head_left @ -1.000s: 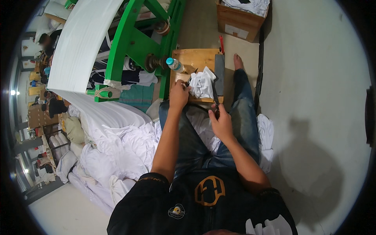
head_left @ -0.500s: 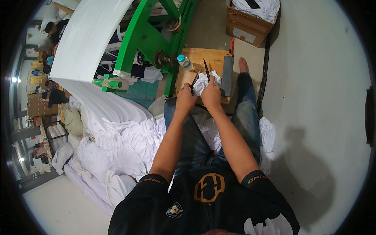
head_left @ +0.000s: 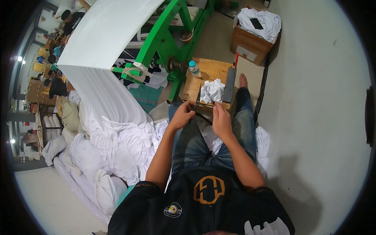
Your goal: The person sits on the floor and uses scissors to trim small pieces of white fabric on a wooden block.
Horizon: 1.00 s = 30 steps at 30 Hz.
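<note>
1. Possibly, loose folds of the white fabric heap (head_left: pixel 121 147) could snag or get dirty if dragged; it looks soft, thin and deeply wrinkled, beneath a smooth hanging sheet (head_left: pixel 105 33).
2. The left hand (head_left: pixel 184 116) closes narrowly around a dark slender tool (head_left: pixel 199 95), perhaps a blade; a loose pinch could let it slip onto the denim-covered thigh (head_left: pixel 181 133).
3. The bottle (head_left: pixel 194 69), clear plastic with a blue cap, stands near the worktop's left edge; a knock could topple it and wet the smooth, varnished-looking wood.
4. The crumpled white cloth (head_left: pixel 212 91) lies on the near part of the worktop (head_left: pixel 215 69), just right of the tool; its bunched folds could hide a sharp edge and invite a cut.
5. The right hand (head_left: pixel 222 119) has its fingers close together at the cloth's near edge; whether they grip anything, I cannot tell.
6. The straight, matte grey bar (head_left: pixel 230 83) could shift if bumped.
</note>
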{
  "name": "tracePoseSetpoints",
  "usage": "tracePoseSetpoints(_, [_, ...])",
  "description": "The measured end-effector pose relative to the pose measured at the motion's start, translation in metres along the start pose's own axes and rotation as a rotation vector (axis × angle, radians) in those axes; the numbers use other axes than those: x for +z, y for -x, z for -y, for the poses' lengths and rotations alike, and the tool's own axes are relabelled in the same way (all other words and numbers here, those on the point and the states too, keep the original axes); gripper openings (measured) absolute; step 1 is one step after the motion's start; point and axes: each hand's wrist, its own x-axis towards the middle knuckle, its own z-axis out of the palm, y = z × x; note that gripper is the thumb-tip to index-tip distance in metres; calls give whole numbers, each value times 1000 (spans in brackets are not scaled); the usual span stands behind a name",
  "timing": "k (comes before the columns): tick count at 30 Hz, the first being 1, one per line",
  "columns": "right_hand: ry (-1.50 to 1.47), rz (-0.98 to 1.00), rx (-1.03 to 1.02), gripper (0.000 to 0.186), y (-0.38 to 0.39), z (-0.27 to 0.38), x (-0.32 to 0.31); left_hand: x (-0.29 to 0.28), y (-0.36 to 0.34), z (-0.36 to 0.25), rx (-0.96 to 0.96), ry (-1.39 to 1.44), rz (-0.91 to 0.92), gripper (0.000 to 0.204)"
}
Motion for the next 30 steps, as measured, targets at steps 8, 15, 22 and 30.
tracePoseSetpoints(8, [31, 71, -214, 29, 49, 39, -10, 22, 72, -51, 18, 606, 32, 41])
tracePoseSetpoints(15, [-78, 152, -207, 29, 63, 57, -1, 27, 98, -44, 58, 675, -190, 19])
tracePoseSetpoints(22, [-112, 171, -210, 26, 71, 71, -2, 15, 113, -50, -2, 606, -186, 24])
tracePoseSetpoints(30, [-107, 213, -202, 28, 73, 71, 0, 14, 114, -41, -3, 638, -166, 27])
